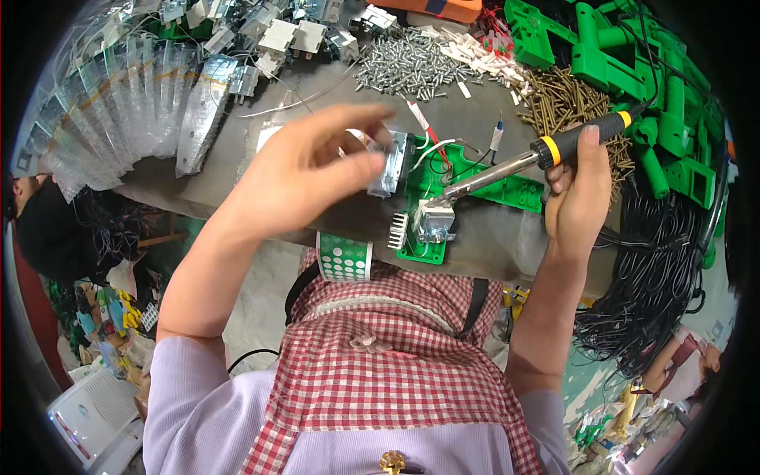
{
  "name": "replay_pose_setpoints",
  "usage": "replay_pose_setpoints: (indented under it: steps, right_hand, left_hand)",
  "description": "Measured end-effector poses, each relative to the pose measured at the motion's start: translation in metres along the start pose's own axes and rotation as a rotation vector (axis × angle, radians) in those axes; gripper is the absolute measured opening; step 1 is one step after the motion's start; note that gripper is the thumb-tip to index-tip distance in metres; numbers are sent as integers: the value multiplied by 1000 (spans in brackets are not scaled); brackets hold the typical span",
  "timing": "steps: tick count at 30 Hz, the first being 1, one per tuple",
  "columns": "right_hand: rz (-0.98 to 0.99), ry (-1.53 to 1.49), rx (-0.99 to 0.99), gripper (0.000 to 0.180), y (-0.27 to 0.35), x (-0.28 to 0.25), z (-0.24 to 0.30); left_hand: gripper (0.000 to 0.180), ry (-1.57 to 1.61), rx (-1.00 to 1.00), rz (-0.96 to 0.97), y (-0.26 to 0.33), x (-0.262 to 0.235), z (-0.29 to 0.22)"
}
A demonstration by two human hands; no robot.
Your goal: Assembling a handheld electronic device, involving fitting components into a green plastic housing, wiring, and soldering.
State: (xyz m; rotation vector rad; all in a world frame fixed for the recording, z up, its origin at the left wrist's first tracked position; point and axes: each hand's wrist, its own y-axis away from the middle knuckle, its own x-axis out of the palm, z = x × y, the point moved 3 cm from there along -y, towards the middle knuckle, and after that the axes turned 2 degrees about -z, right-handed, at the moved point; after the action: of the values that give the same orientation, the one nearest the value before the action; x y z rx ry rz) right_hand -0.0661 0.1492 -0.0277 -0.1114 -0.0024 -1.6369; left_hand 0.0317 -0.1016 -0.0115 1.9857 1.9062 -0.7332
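Note:
My right hand [576, 194] grips a soldering iron [586, 138] with a black and yellow handle. Its metal shaft slants down to the left, the end close to a white and metal part [435, 220] in the green plastic housing [507, 190]. I cannot tell whether the tip touches it. White, red and black wires lie over the housing, which sits on the bench. Slightly blurred, my left hand [305, 170] hovers with thumb and forefinger apart beside a shiny metal plate [389, 166]. A black-and-white finned piece [398, 231] stands at the housing's left side.
Screws [408, 63] and brass-coloured screws [570, 95] lie in heaps at the back. Green housings [609, 63] pile up at the right, above black cables [641, 269]. Bagged metal blades [142, 103] fan out at the left. A sticker roll [344, 257] hangs at the front edge.

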Motion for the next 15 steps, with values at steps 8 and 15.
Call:
replay_pose_setpoints:
  steps: [8,15]
  right_hand:
    - [21,-17,18,28,2,-3,-3]
    - [49,-6,5,30,0,-3,-5]
  left_hand:
    - [36,1165,-530,137,-12,24,22]
    - [21,729,-496,181,-8,30,7]
